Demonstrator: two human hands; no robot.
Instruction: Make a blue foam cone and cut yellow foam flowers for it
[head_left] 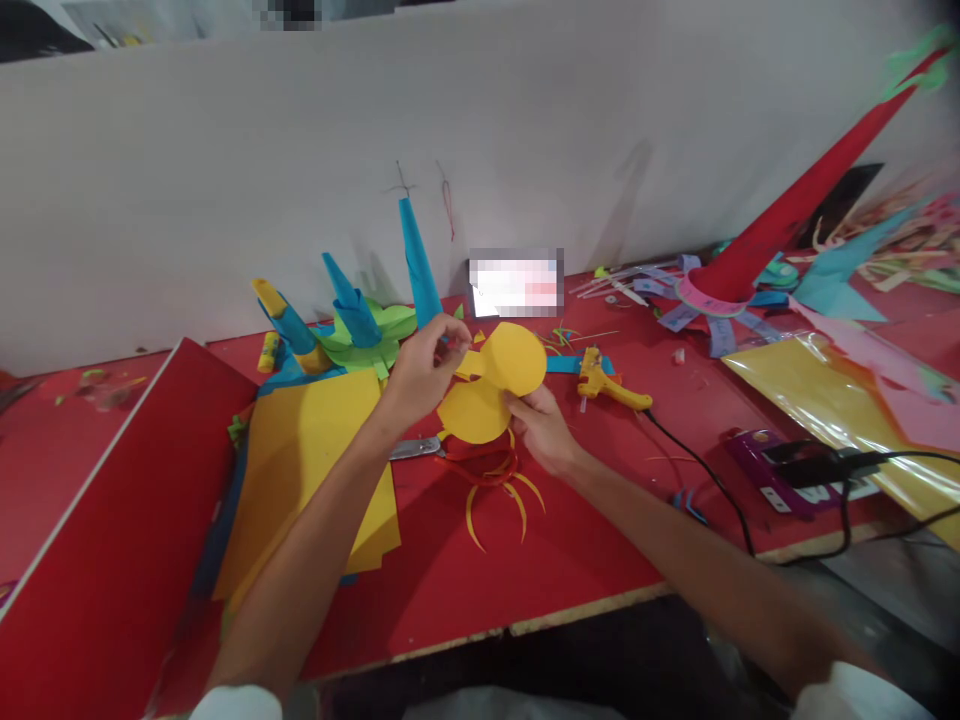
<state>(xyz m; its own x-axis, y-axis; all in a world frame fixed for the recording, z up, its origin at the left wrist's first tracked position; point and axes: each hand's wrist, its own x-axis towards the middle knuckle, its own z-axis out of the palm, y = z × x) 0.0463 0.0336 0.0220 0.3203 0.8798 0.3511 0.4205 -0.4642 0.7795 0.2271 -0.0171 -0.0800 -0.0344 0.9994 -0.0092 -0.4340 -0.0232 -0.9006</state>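
My right hand (546,428) is closed on a yellow paper cutout with two round discs (514,360), gripping the lower right edge between thumb and fingers. At the cutout's left side, my left hand (429,362) is closed with curled fingertips. Whatever those fingertips pinch is too small to make out. Scissors (416,448) with red handles lie on the table below the cutout. Thin curved yellow paper strips (519,505) rest beside the handles. Yellow sheets (315,450) are stacked under and left of my left forearm.
A yellow glue gun (600,380) trails a black cord on the right, near a purple box (780,470). Blue paper cones (418,262) and a phone (516,285) stand along the wall. A tall red cone (810,200) leans at right; a red board (112,540) stands left.
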